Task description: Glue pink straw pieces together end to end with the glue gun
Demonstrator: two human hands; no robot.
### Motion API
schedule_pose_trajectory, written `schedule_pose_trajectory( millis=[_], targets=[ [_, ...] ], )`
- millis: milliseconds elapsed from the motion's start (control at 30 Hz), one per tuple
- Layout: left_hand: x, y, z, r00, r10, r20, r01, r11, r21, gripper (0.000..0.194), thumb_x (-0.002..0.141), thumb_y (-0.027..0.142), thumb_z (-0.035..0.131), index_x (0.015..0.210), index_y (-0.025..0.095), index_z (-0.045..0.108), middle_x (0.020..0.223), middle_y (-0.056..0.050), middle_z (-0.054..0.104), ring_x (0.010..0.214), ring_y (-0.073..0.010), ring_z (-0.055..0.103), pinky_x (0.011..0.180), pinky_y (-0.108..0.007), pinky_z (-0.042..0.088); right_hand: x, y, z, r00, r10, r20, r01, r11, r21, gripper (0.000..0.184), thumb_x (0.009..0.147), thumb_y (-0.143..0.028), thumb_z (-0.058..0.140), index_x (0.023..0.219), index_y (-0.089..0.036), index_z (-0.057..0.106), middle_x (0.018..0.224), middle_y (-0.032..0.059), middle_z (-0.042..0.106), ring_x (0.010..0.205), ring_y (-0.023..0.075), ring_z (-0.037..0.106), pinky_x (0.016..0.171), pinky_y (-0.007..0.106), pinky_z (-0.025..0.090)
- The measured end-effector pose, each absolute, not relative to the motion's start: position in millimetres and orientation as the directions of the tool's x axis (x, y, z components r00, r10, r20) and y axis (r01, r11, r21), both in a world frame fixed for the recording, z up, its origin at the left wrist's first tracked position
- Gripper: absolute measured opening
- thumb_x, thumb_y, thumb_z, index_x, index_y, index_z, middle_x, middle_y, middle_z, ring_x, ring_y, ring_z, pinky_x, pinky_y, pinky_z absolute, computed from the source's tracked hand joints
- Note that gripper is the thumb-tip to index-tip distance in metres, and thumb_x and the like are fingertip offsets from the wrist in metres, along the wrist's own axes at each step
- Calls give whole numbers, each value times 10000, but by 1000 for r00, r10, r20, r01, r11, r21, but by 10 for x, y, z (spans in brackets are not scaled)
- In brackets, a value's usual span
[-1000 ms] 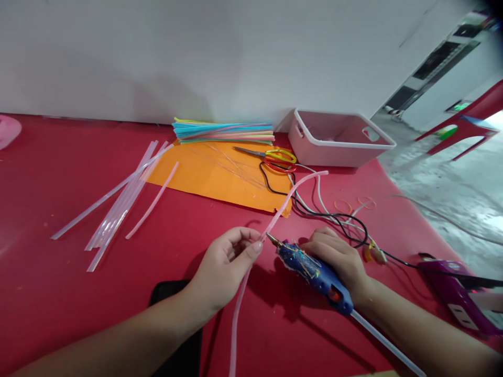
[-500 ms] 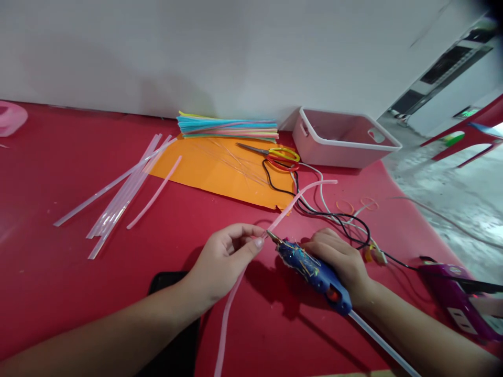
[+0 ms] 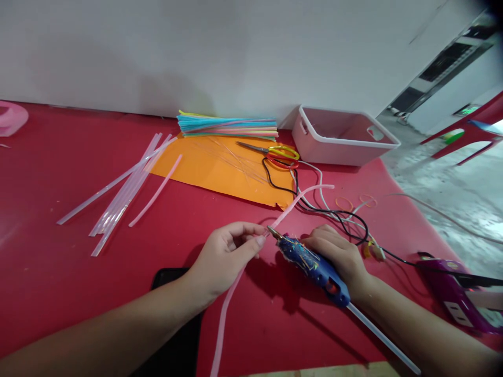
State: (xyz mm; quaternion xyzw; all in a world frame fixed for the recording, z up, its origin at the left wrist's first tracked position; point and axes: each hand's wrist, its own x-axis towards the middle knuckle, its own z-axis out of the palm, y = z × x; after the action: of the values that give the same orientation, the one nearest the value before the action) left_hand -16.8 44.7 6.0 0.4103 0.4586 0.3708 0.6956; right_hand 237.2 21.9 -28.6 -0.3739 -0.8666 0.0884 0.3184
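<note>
Between thumb and fingers, my left hand (image 3: 226, 256) pinches a long pink pipe cleaner (image 3: 228, 309), one end running toward the cables and the other down past the bottom edge. My right hand (image 3: 340, 254) is wrapped round the grip of a blue hot glue gun (image 3: 310, 267). Its metal nozzle meets the pipe cleaner just beside my left fingertips. A clear glue stick (image 3: 383, 337) sticks out of the gun's back. Dried glue strands and coloured bits cover the gun's front.
On the red table (image 3: 58, 293) lie glue sticks (image 3: 126, 193), a short pink pipe cleaner (image 3: 155, 193), orange paper (image 3: 220, 173), scissors (image 3: 271, 152) and bundled pipe cleaners (image 3: 228, 125). A pink basket (image 3: 334, 149), tangled cables (image 3: 334, 212), a purple power strip (image 3: 451, 298) and a black flat object (image 3: 176, 335) surround the hands.
The view has shifted slightly. The pipe cleaner's lower end has swung left and its far end sits a little lower. The nozzle stays at the pipe cleaner by my left fingertips; both grips are unchanged.
</note>
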Motion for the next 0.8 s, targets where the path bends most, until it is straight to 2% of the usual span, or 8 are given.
schedule_pose_trajectory(
  millis=[433, 800],
  targets=[
    [-178, 448, 50, 352, 874, -335, -222, 426, 877, 132, 740, 218, 791, 851, 170, 738, 703, 29, 637, 647, -97, 542, 713, -267, 488, 2405, 208, -320, -518, 707, 481, 593, 702, -394, 207, 905, -377, 595, 1048, -228, 611, 743, 34, 624, 663, 194, 570, 690, 375, 448],
    [-175, 465, 43, 368, 853, -370, -251, 474, 844, 118, 756, 171, 785, 869, 165, 755, 701, 36, 658, 647, -65, 559, 678, -204, 460, 2423, 194, -331, -528, 715, 458, 585, 697, -415, 232, 934, -414, 592, 1061, -220, 610, 760, 42, 631, 690, 197, 576, 706, 390, 464]
  ],
)
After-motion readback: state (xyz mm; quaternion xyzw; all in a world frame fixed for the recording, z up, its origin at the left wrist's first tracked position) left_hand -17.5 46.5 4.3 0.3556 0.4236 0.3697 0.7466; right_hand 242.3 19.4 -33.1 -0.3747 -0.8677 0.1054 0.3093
